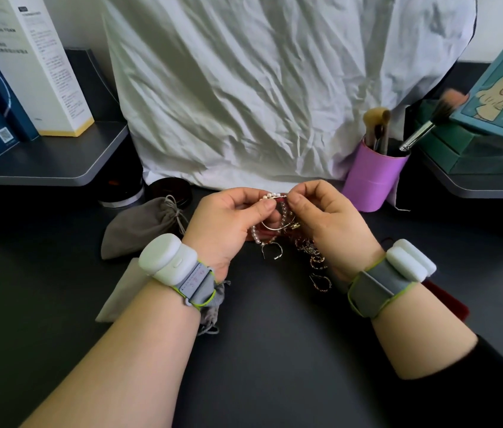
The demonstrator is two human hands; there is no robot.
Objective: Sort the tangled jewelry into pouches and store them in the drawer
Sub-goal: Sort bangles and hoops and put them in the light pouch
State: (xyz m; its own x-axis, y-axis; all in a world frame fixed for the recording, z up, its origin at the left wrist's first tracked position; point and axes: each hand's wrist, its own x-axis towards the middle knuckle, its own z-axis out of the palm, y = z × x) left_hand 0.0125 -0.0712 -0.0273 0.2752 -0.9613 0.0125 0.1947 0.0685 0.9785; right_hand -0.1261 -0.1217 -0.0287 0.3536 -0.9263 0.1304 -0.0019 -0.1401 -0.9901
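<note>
Head view: left hand and right hand both pinch the pearl strand, tangle hanging above the bench. Pouch lies near. Advise easing loops apart gently; pulling would tighten knots.

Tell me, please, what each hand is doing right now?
Left hand: closed, pinching the pearl strand of the tangled jewelry.
Right hand: closed, pinching the same strand.
</note>
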